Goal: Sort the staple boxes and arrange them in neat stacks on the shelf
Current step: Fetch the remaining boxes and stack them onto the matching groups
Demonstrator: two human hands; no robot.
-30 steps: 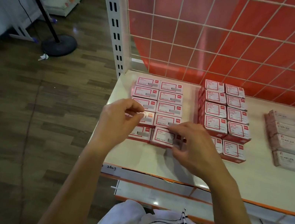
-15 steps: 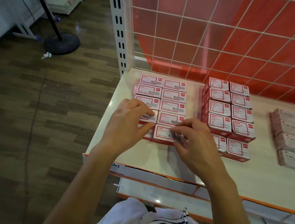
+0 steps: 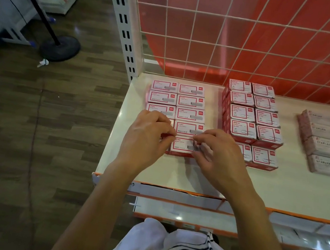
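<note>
Squaring-up step, I'd say. Left hand (image 3: pixel 146 137) and right hand (image 3: pixel 218 153), fingers curled, pinch the front staple box (image 3: pixel 182 146) by its sides, on the shelf (image 3: pixel 173 174) just right of the slotted post (image 3: pixel 124 24). Next: nudge it flush, evenly.

The light is dim, warm and even, with a reddish cast off the red gridded panel (image 3: pixel 261 38) in the upper right of the frame. Soft shadows lie on the shelf (image 3: pixel 280 187) just below the left hand (image 3: pixel 146 137) and right hand (image 3: pixel 220 153). Small glare spots shine on the lower ledge (image 3: pixel 179 217) at lower centre and on the floor (image 3: pixel 77 28) at upper left. Wide-angle distortion bends the upright post (image 3: pixel 125 20) and the panel's lines. The left edge is smeared. Print on the staple boxes (image 3: pixel 189 116) is soft, perhaps from motion.
</note>
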